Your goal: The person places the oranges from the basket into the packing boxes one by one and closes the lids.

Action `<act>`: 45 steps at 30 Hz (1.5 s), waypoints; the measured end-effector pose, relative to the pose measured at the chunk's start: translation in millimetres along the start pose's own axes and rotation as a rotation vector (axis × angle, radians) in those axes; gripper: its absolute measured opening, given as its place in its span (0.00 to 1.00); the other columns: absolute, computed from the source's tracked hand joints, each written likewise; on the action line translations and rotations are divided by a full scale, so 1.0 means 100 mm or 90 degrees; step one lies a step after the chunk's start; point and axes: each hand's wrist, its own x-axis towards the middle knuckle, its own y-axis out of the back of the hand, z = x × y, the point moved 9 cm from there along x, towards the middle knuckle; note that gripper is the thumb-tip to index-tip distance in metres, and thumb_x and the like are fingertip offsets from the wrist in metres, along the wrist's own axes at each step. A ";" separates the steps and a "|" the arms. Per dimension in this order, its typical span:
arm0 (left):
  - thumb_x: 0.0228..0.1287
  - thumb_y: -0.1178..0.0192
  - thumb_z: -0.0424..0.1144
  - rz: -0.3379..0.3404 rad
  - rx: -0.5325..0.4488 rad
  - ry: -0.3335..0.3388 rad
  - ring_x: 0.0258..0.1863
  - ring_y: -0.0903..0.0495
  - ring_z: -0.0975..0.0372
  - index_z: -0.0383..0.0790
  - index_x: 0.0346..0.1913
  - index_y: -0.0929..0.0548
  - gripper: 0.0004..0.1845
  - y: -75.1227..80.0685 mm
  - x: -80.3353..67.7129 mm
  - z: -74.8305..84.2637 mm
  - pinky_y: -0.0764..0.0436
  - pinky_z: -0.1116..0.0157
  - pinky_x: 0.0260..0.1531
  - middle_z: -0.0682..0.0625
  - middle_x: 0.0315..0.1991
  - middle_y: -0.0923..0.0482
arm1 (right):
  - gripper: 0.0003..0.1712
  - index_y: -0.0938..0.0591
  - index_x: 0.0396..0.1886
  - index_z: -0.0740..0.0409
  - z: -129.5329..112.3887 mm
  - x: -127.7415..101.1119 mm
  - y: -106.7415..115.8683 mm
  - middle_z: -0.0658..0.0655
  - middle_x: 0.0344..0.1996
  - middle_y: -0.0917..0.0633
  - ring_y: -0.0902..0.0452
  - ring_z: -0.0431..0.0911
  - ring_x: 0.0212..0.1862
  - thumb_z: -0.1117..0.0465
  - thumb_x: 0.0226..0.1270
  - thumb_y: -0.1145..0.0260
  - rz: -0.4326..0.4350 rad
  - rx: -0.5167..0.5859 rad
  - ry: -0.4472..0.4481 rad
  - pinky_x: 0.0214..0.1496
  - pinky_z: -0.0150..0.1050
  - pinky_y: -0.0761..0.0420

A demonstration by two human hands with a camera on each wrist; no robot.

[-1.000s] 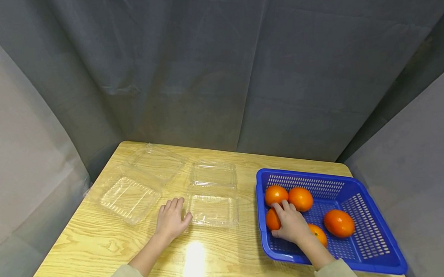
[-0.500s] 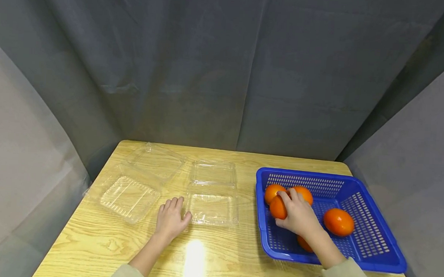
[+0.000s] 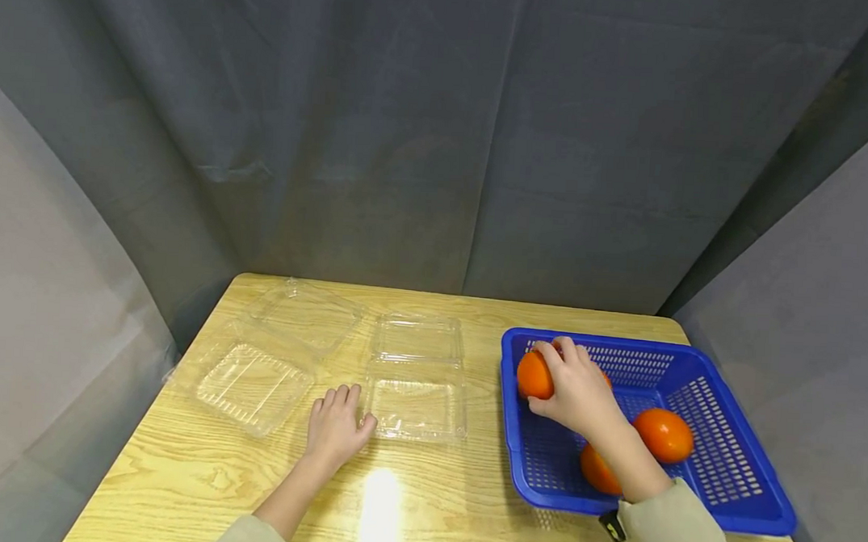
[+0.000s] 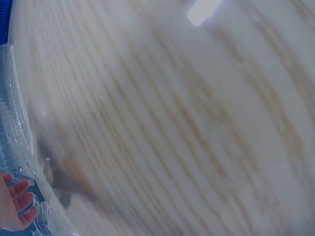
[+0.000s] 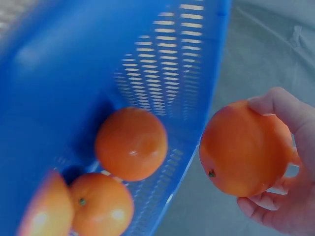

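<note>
My right hand [image 3: 581,391] holds an orange [image 3: 534,375] over the left side of a blue plastic basket [image 3: 756,455]. In the right wrist view, thumb and fingers curl round this orange [image 5: 246,147], its small green stem end showing, past the basket's edge. Other oranges lie in the basket: one [image 3: 663,435] to the right, one [image 3: 600,471] partly under the forearm, and one mostly hidden behind the hand. My left hand [image 3: 336,428] rests on the table with relaxed fingers, its thumb beside an opened clear plastic clamshell box [image 3: 417,408]. The left wrist view catches this hand [image 4: 17,204] at its edge.
A second opened clear clamshell box [image 3: 254,384] lies tilted at the left of the wooden table [image 3: 200,471]. Grey curtains [image 3: 381,139] hang behind the table and at both sides. A bright light reflection lies near the front of the tabletop.
My right hand has taken hold of an orange in the basket and lifted it up and away, toward the basket's back left. The left hand has stayed in place.
</note>
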 end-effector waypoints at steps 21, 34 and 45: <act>0.57 0.50 0.51 -0.009 -0.005 0.016 0.43 0.29 0.51 0.35 0.56 0.29 0.28 -0.03 0.00 -0.02 0.29 0.54 0.42 0.42 0.46 0.25 | 0.38 0.28 0.53 0.56 -0.75 0.47 -0.16 0.62 0.46 0.29 0.31 0.55 0.42 0.52 0.37 0.26 -0.003 0.000 0.093 0.37 0.49 0.24; 0.58 0.50 0.52 -0.007 -0.001 0.019 0.45 0.29 0.51 0.35 0.57 0.29 0.29 -0.04 0.00 -0.03 0.29 0.54 0.42 0.42 0.47 0.25 | 0.39 0.28 0.53 0.55 -1.11 0.70 -0.44 0.61 0.46 0.29 0.31 0.54 0.44 0.51 0.37 0.25 -0.045 0.017 0.115 0.42 0.48 0.23; 0.57 0.49 0.52 -0.009 0.004 0.025 0.42 0.28 0.52 0.36 0.55 0.28 0.28 -0.05 0.01 -0.03 0.29 0.56 0.40 0.43 0.45 0.25 | 0.42 0.28 0.54 0.56 -1.36 0.82 -0.79 0.60 0.46 0.29 0.32 0.55 0.47 0.48 0.36 0.24 -0.068 0.009 0.140 0.41 0.49 0.23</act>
